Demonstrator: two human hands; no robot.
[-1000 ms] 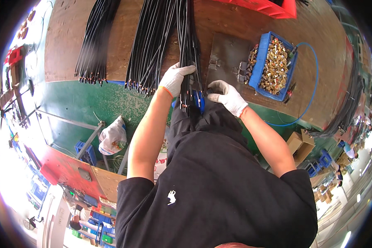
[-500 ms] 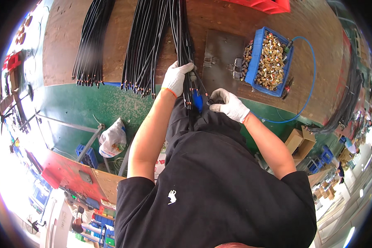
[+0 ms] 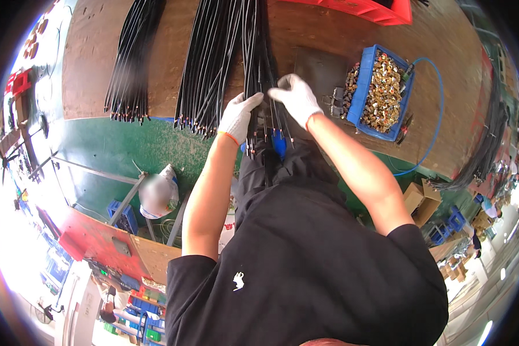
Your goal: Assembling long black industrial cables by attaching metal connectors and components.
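Note:
My left hand [image 3: 236, 119], in a white glove, is closed around part of a bundle of black cables [image 3: 255, 63] hanging over the table's near edge. Their bare copper-coloured ends [image 3: 250, 151] point down toward my lap. Just right of the bundle is my gloved right hand [image 3: 300, 102], its thumb and fingers apart beside the cables. A few cable ends [image 3: 284, 128] hang below and between the hands. Part of the right hand's fingertips is hard to make out.
Two more groups of black cables [image 3: 205, 69] [image 3: 134, 63] lie on the brown table [image 3: 92, 69] to the left. A blue bin [image 3: 358, 95] of small metal parts [image 3: 383, 92] stands right, near a blue hose [image 3: 441, 104]. A red crate [image 3: 380, 12] sits at the back.
My right hand has left the cable end it was pinching low on the right and moved up and left beside the bundle. My left hand keeps its grip, slightly lower.

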